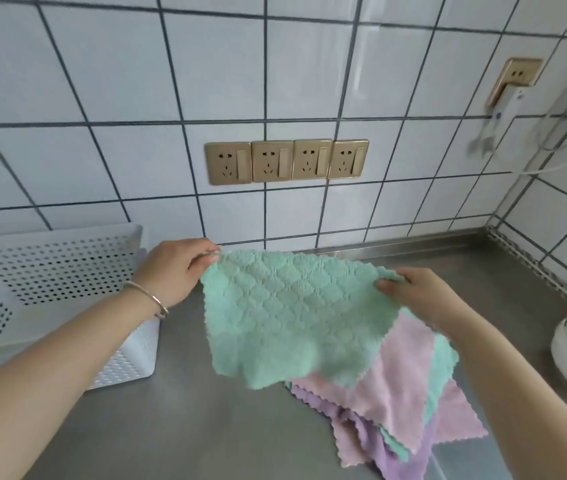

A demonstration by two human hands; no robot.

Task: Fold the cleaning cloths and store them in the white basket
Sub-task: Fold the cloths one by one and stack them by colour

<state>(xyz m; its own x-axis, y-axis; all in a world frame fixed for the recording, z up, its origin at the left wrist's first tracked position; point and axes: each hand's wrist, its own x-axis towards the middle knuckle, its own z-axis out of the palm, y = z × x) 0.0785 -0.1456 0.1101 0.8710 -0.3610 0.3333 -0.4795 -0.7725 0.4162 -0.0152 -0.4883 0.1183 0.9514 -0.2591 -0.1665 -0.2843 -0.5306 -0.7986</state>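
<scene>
A green cloth (285,317) is held up unfolded at the centre of the frame, above the desk (188,420). Its upper left corner is pinched by the left hand (174,271), whose grip is closed on the fabric between thumb and fingers; its upper right corner is pinched in the same way by the right hand (417,292). The cloth hangs flat and open between the two grips, with no crease yet made in it.

Below it, at the lower right of centre, a loose pile (410,414) of pink, green and purple cloths is spread on the desk, overlapping and unfolded. Their number cannot be told, since the lower ones are covered.

The white basket (50,271) stands at the left of the frame against the tiled wall, just beside the left forearm. No cloth can be seen in the visible part of it, though its near floor is hidden by the arm.

The task is judged to be at its very start: the first cloth has been picked up but not folded, nothing appears to have been stored, and the whole pile is left to be folded and carried across to the basket.
</scene>
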